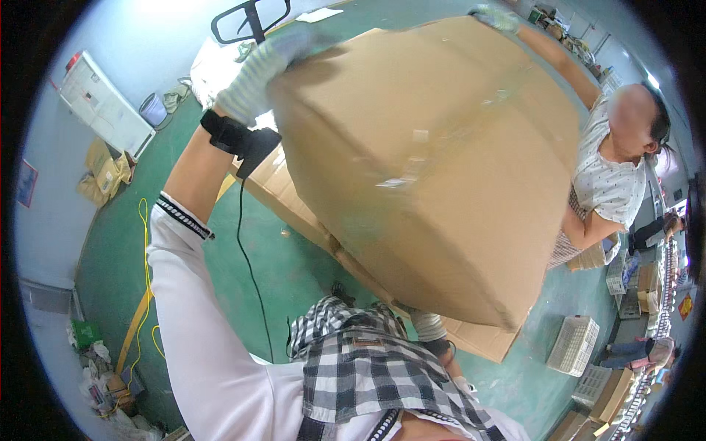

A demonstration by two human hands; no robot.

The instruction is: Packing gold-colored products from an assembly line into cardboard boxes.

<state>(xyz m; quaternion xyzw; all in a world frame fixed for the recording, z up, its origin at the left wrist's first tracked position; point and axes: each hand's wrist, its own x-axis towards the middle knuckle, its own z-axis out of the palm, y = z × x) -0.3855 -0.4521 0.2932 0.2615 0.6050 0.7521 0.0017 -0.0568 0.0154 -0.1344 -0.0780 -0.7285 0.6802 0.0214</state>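
Observation:
A large brown cardboard box (pixel 434 169), closed with clear tape, is held up tilted in front of me. My left hand (pixel 261 73), in a grey-and-yellow striped glove, grips its upper left corner; the fingers are smeared by motion. Low at the box's near edge is my right hand (pixel 428 327), in the same kind of glove, its fingers tucked out of sight under the cardboard. Facing me on the right, a co-worker (pixel 614 162) in a white dotted top has a gloved hand (pixel 494 18) on the far top edge. Another cardboard box (pixel 294 198) lies below the raised one.
A black pallet-truck handle (pixel 254 22) rises beyond my left hand. Yellow cable (pixel 147 279) runs along the green floor at left, near a bucket (pixel 153 110) and a white cabinet (pixel 107 103). White crates (pixel 573 345) stand at right beside a long line of goods.

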